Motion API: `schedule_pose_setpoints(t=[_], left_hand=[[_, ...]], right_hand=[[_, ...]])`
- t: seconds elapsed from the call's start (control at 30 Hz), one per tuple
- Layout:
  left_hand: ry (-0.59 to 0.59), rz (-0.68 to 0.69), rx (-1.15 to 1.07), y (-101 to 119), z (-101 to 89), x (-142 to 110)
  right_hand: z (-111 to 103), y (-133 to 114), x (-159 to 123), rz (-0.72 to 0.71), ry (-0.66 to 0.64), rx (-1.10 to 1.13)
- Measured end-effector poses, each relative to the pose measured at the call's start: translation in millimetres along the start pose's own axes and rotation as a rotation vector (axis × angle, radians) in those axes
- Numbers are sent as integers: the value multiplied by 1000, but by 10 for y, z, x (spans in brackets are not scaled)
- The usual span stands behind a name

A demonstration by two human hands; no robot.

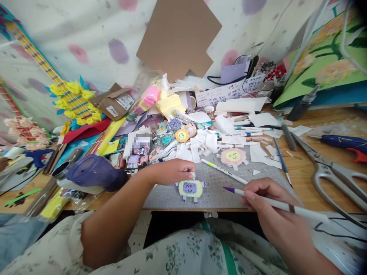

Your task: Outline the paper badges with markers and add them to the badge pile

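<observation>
My left hand (174, 171) is closed, its fingertips pinching the top edge of a small paper cutout figure (190, 188). That figure has a pale yellow rounded body, a purple middle with dark marks, and short arms and legs. In my right hand (275, 208) is a white marker (279, 204) with a purple tip, pointing left toward the figure but apart from it. Between the hands and beyond them, a white marker with a yellow-green band (223, 170) lies on the grey cutting mat (218, 198). A pink cutout with a yellow smiling centre (233, 156) rests behind it.
Large scissors (323, 164) and a blue-handled tool (341, 141) lie at right. A thin paintbrush (282, 162) is beside the mat. A phone (139, 152), a purple cup-like container (94, 172) and a brown box (116, 103) stand left. Paper scraps (205, 143) and several finished cutouts (182, 135) pile up behind.
</observation>
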State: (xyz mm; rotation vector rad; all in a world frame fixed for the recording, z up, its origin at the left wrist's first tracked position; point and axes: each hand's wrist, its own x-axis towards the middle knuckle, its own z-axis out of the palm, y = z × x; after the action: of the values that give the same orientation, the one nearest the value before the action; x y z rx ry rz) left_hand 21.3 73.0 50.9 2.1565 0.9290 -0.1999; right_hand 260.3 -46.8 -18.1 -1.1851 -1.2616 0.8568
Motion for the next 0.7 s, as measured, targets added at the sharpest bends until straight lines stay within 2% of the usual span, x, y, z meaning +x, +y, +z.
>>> schedule_pose_setpoints(t=[0.1, 0.2, 0.3, 0.37, 0.53, 0.7], left_hand=[[21, -44, 51, 76, -47, 56], [176, -94, 106, 131, -32, -14], [315, -10, 166, 142, 64, -144], [309, 24, 216, 128, 168, -201], [306, -16, 318, 91, 399, -168], [267, 28, 383, 87, 423, -88]], right_hand=[[33, -94, 87, -83, -109, -162], [108, -117, 179, -76, -171, -210], [204, -101, 262, -103, -205, -251], [254, -88, 298, -125, -215, -302], [276, -61, 310, -142, -244, -390], [263, -53, 294, -119, -276, -423]])
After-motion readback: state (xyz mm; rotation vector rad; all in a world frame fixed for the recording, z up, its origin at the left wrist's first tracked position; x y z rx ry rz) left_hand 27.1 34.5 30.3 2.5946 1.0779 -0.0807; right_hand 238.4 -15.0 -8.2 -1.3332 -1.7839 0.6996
